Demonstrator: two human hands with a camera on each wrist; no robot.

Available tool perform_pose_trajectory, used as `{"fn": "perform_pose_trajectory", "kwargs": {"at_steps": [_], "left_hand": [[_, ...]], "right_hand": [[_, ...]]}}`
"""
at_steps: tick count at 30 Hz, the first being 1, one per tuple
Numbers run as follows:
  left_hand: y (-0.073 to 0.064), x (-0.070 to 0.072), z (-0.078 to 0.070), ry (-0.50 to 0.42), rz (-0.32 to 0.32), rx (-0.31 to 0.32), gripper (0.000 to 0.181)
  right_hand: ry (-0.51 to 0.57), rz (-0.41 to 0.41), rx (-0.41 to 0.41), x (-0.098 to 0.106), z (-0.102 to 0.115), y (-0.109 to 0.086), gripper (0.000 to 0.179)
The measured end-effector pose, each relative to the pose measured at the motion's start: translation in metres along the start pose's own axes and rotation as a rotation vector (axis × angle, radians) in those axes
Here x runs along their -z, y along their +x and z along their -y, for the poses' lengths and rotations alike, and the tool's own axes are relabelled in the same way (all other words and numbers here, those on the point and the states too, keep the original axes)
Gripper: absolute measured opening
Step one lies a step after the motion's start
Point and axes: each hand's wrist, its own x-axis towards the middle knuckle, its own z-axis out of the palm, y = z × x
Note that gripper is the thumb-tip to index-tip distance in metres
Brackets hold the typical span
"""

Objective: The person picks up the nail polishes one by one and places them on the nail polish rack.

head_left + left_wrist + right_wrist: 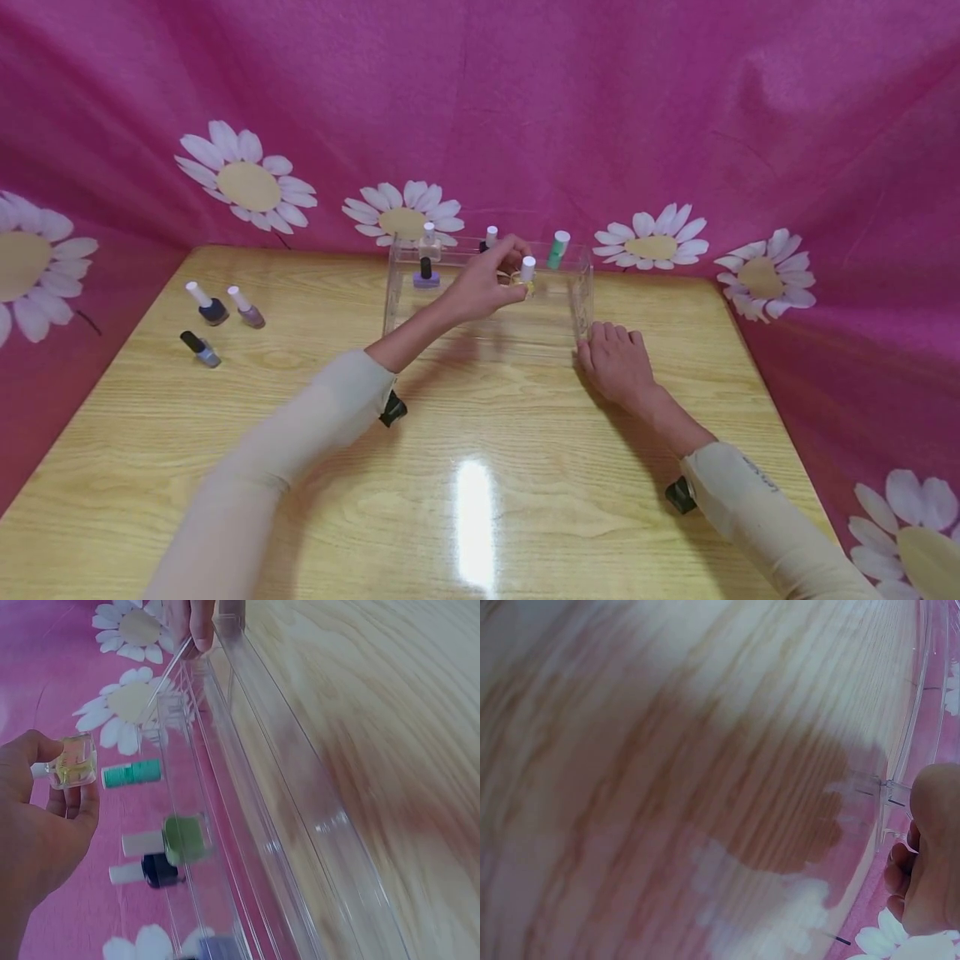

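Note:
My left hand (487, 282) pinches a nail polish bottle (73, 761) with a white cap and clear yellowish glass, above a clear stepped acrylic rack (487, 329). At the rack's front right corner, my right hand (621, 365) grips the edge with thumb and curled fingers. On the back part of the rack stand a pale bottle (429, 243), a dark bottle (159, 870) with a white cap and a green bottle (558, 250). A lavender bottle (426, 280) with a black cap sits one tier forward. The left wrist view also shows an olive-green bottle (186, 840), hidden by my hand in the head view.
On the left of the wooden table (525, 467) are a dark bottle (213, 311) and a mauve bottle (252, 315), both white-capped, and a grey-blue bottle (207, 355) with a black cap. A pink daisy-print cloth (525, 108) hangs behind the rack.

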Motion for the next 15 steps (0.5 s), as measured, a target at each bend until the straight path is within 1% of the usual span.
{"fn": "perform_pose_trajectory", "kwargs": {"at_steps": [7, 12, 15], "left_hand": [[0.019, -0.02, 0.005, -0.03, -0.012, -0.035, 0.036], [0.03, -0.03, 0.013, 0.001, -0.02, -0.044, 0.036], [0.034, -0.034, 0.018, 0.033, -0.015, -0.035, 0.035]], "right_hand": [[0.001, 0.043, -0.025, -0.002, -0.002, 0.0, 0.031], [0.0, 0.037, -0.018, -0.002, -0.001, 0.001, 0.031], [-0.001, 0.039, -0.013, 0.0, 0.0, 0.0, 0.031]]}}
